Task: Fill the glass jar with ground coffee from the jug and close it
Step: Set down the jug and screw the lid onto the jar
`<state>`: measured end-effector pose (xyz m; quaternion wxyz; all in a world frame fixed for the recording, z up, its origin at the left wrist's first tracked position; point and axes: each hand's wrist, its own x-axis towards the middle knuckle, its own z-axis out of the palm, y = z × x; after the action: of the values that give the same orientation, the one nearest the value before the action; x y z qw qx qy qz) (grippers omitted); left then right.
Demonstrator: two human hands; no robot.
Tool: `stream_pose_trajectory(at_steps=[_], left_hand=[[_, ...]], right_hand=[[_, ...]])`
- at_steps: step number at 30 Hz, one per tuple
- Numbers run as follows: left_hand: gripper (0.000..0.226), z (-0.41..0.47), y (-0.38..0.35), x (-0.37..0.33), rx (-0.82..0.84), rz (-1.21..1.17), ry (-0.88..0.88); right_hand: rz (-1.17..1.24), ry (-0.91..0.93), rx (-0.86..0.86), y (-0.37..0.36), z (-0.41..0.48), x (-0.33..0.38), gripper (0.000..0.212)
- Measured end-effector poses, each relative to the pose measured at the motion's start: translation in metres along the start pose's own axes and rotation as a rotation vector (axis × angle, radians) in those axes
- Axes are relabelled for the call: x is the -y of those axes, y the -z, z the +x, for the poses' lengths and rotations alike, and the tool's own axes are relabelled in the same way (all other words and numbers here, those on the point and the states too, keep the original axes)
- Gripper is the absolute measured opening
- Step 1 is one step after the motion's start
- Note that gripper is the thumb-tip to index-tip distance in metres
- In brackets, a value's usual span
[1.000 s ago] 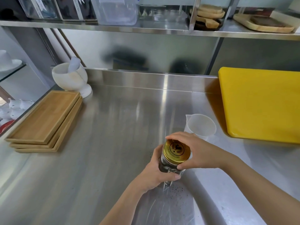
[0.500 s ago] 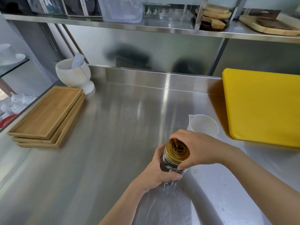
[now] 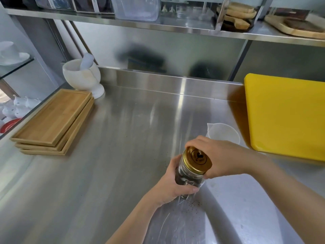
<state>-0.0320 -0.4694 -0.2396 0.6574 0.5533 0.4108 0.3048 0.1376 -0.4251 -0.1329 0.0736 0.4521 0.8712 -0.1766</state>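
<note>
While hands point(image 3: 175, 187) grip jar point(image 3: 189, 176), lid emblem point(image 3: 197, 156) unreadable

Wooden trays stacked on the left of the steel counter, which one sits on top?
The top one of the stacked wooden trays is the one whose whole rimmed face shows, nearest the white stone mortar. Only the edges of the trays beneath it peek out.

A brushed stainless-steel counter point(image 3: 109, 173) fills the kitchen workspace, backed by a low steel upstand and a dull metal wall panel point(image 3: 158, 50) that reflects blurred dark shapes. A steel shelf point(image 3: 175, 28) runs overhead, carrying clear plastic containers and wooden boards. At the counter's left edge sits a stack of bamboo trays point(image 3: 52, 120), with a white mortar and pestle point(image 3: 84, 74) in the back-left corner. A yellow cutting board point(image 3: 284, 117) lies along the right edge. Soft daylight streaks the steel.
</note>
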Motion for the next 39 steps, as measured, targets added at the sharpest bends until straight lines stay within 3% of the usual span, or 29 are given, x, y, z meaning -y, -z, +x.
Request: stream_pose_trajectory(at_steps=[5,11,18,22,27,30,33,39], left_hand=[[0.087,0.0,0.002,-0.003,0.012,0.052,0.012],[0.074,-0.001,0.005,-0.005,0.024,0.089,0.032],[0.073,-0.002,0.0,-0.012,-0.016,0.207,0.004],[0.098,-0.003,-0.011,-0.008,-0.132,0.317,-0.008],[0.083,-0.005,-0.029,0.004,-0.319,0.311,-0.012],[0.075,-0.006,-0.029,0.004,-0.333,0.324,-0.015],[0.079,-0.005,-0.027,0.0,-0.332,0.393,-0.048],[0.082,-0.006,-0.026,-0.004,-0.325,0.401,-0.018]], right_hand=[[0.039,0.016,0.063,0.013,-0.003,-0.006,0.08],[-0.072,0.036,0.16,0.007,0.005,0.0,0.083],[-0.243,0.079,0.142,0.009,0.007,0.01,0.079],[-0.308,0.009,0.111,0.008,0.006,0.017,0.075],[-0.414,-0.103,0.008,0.0,0.004,0.024,0.081],[-0.321,-0.079,0.042,0.002,0.0,0.024,0.087],[-0.129,0.058,0.156,0.015,-0.003,0.025,0.082],[-0.145,0.155,0.13,0.018,0.0,0.022,0.064]])
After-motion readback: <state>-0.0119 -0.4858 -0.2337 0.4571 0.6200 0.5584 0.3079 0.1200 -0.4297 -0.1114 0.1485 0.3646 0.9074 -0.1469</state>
